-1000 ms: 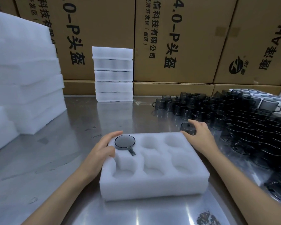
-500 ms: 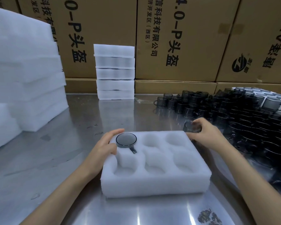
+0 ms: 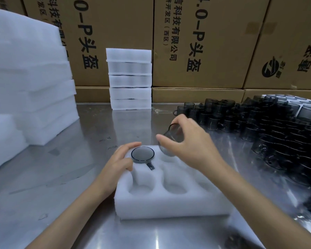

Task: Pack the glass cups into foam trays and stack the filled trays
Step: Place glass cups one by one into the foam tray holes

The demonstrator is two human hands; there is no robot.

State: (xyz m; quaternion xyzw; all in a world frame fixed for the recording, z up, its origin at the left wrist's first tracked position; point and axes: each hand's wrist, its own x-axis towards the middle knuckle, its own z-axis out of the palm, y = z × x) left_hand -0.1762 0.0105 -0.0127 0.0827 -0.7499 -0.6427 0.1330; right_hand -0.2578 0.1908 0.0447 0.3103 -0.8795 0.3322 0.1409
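carrying a smoky grey glass cup (image 3: 172, 139) off the tabletop (image 3: 65, 177), the right hand (image 3: 190, 146) now grips it tilted above the white six-pocket foam tray (image 3: 169, 203), just right of the left hand (image 3: 119, 161), whose loosely curled fingers rest on the tray's edge beside the seated cup (image 3: 142, 154). a second pocket is about to fill.

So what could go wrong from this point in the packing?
1. The right hand holds a glass cup tilted above the foam tray, close to the cup already seated; lowered carelessly, glass might knock glass.
2. The left hand only rests on the tray's edge, so the light foam could shift.
3. The crowded loose cups lie near the right arm and could be bumped.
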